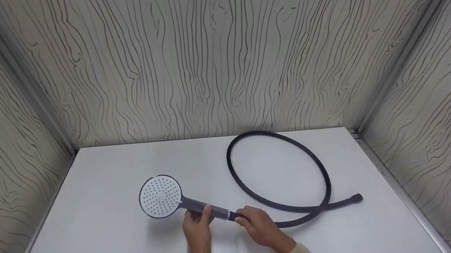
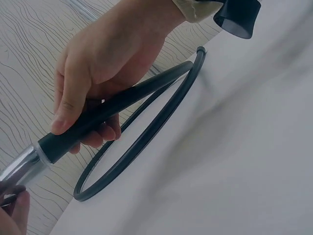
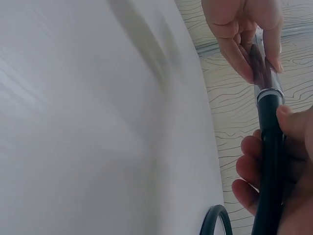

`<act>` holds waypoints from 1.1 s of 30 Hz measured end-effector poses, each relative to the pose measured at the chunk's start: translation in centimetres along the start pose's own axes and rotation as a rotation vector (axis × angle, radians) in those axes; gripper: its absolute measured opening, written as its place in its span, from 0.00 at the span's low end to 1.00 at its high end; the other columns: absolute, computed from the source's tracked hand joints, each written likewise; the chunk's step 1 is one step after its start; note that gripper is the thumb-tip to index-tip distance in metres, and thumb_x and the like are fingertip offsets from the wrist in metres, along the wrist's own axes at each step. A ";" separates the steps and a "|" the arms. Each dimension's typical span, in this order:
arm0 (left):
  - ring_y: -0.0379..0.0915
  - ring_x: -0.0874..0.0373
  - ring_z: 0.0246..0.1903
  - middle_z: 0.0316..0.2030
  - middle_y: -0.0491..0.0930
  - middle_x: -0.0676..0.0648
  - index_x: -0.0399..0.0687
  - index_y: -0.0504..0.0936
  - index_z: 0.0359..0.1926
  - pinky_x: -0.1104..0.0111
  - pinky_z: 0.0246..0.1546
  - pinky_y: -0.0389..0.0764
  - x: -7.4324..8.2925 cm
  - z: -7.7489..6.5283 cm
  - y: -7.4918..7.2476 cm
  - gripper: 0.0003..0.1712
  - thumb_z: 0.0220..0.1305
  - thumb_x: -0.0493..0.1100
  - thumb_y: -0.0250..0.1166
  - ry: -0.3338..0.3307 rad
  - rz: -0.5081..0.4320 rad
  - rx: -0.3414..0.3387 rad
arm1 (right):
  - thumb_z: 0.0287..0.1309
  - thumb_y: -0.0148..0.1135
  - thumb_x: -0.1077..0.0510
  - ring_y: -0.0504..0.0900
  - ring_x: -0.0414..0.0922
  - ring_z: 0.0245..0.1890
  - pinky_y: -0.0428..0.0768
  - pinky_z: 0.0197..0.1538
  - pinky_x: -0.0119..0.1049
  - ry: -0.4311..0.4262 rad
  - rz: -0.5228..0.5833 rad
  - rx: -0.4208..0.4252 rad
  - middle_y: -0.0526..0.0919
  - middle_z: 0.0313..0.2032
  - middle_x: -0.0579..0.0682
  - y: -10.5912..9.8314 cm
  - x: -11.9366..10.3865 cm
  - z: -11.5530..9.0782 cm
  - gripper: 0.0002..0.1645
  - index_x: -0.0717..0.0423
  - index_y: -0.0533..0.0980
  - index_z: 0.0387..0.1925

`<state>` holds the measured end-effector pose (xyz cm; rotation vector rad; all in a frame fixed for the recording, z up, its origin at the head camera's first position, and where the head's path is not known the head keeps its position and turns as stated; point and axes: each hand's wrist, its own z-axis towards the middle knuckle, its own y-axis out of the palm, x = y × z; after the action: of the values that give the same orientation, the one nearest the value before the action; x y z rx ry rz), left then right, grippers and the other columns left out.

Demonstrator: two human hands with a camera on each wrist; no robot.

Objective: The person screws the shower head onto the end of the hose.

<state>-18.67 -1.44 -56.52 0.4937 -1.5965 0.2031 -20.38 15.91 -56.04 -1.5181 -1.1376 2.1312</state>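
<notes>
A hand shower with a round white spray face and a grey handle is held above the white table, its face turned up. My left hand grips the handle, thumb across the top. My right hand holds one end of a black shower hose at the handle's base. In the right wrist view the hose's dark end fitting lines up with the shiny handle and meets its rim. The left wrist view shows the right thumb and fingers wrapped round this end.
The hose makes one large loop on the right of the white table and crosses itself near the front. Its other end lies toward the right edge. Wood-grain panels with metal corner posts stand behind and on both sides.
</notes>
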 end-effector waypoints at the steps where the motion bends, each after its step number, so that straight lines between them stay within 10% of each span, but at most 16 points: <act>1: 0.82 0.47 0.49 0.49 0.78 0.33 0.31 0.69 0.56 0.71 0.48 0.85 0.1 0.0 0.1 0.21 0.68 0.39 0.61 -0.008 0.001 0.000 | 0.70 0.52 0.48 0.67 0.30 0.27 0.70 0.29 0.23 0.003 0.010 -0.004 0.71 0.25 0.38 -0.1 0.0 0.0 0.16 0.52 0.81 0.38; 33: 0.80 0.57 0.34 0.41 0.77 0.35 0.31 0.68 0.50 0.71 0.38 0.87 -0.2 0.1 0.4 0.24 0.61 0.40 0.68 -0.053 0.051 0.120 | 0.52 0.70 0.59 0.76 0.32 0.30 0.80 0.34 0.26 -0.001 0.051 0.234 0.82 0.31 0.43 1.8 -0.3 -0.5 0.12 0.50 0.76 0.37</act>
<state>-18.96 -1.14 -56.68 0.5555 -1.6565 0.3276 -19.49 14.77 -57.21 -1.4533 -0.8233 2.2084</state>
